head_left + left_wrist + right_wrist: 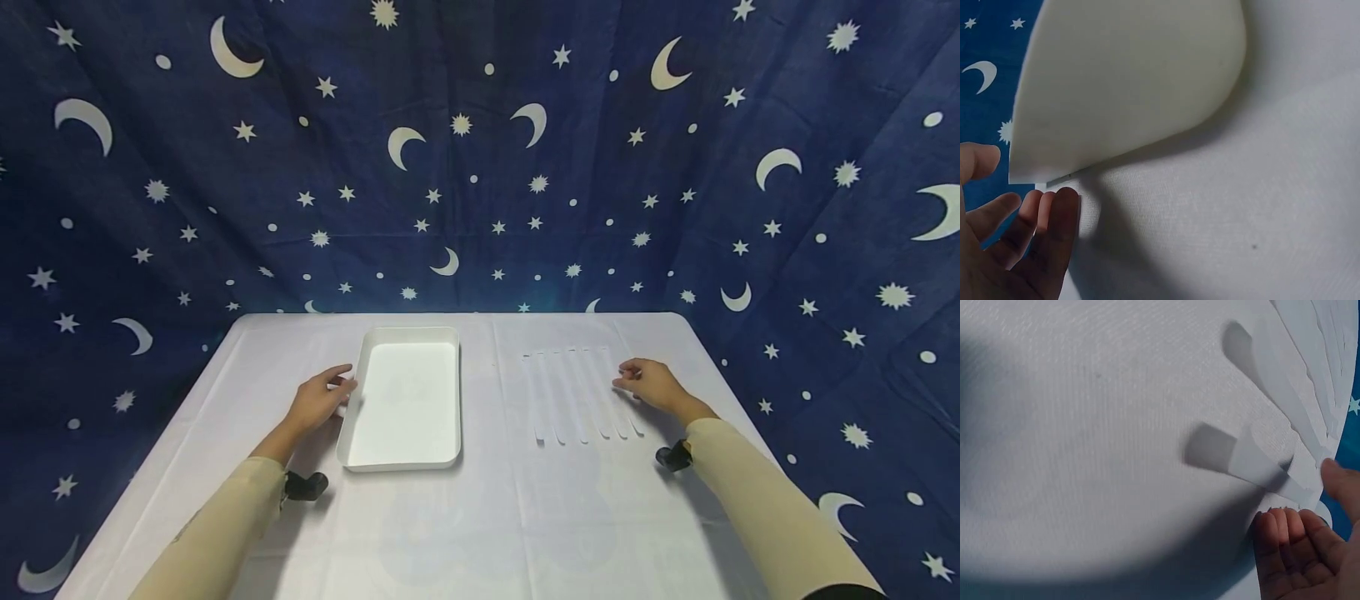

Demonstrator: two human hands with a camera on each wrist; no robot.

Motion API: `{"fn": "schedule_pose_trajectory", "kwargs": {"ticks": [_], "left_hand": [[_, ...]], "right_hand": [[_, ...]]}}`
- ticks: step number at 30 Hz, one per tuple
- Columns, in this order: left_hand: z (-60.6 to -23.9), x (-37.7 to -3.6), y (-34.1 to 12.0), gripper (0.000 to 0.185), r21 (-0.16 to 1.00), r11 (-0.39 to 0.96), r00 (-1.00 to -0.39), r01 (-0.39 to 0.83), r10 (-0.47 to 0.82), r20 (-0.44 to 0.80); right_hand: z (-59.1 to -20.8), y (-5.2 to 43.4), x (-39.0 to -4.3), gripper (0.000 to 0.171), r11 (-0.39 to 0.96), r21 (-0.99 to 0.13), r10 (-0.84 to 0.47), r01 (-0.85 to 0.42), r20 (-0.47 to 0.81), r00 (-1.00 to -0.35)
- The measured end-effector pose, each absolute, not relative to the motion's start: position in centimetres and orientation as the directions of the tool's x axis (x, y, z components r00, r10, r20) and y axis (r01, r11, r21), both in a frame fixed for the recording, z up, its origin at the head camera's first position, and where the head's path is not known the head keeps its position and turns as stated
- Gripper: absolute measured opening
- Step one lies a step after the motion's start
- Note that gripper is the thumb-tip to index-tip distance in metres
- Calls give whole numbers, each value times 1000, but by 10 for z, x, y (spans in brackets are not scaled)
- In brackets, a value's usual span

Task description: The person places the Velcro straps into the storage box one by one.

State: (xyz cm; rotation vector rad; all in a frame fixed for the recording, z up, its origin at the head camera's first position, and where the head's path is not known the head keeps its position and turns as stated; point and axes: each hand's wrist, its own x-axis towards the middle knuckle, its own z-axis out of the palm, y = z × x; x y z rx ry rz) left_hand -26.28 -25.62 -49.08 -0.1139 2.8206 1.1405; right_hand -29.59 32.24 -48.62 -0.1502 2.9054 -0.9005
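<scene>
The tray (405, 400) (nothing in it) is touched by relaxed left fingers (337, 385); the nearest strip (628, 408) is pinched by right fingertips (624, 382).

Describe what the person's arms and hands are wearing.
Both forearms wear long, smooth beige sleeves ending at the wrists. The left hand and right hand are bare, without visible rings. A small black camera mount is strapped at each wrist.

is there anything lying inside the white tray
No, the white tray shows only its bare bottom, while the paper strips lie on the table beside it.
</scene>
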Motion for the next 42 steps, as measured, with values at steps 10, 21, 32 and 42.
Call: {"fn": "schedule_pose_trajectory", "kwargs": {"ticks": [10,21,32,42], "left_hand": [[-493,-263,-254,58,711,691,-988,-130,-27,-155],[-496,-262,-254,58,730,668,-984,-142,-18,-175],[-495,-264,-257,60,774,610,-976,-171,4,-218],[-492,-260,-255,60,801,567,-972,-190,7,-236]], "right_hand": [[-485,315,-299,43,826,-564,-63,15,-119,-991],[-488,315,-305,42,846,-531,-26,36,-110,-994],[-484,310,-308,37,861,-503,1,77,-151,-989],[-482,308,-311,36,842,-524,28,126,-190,-981]]}}
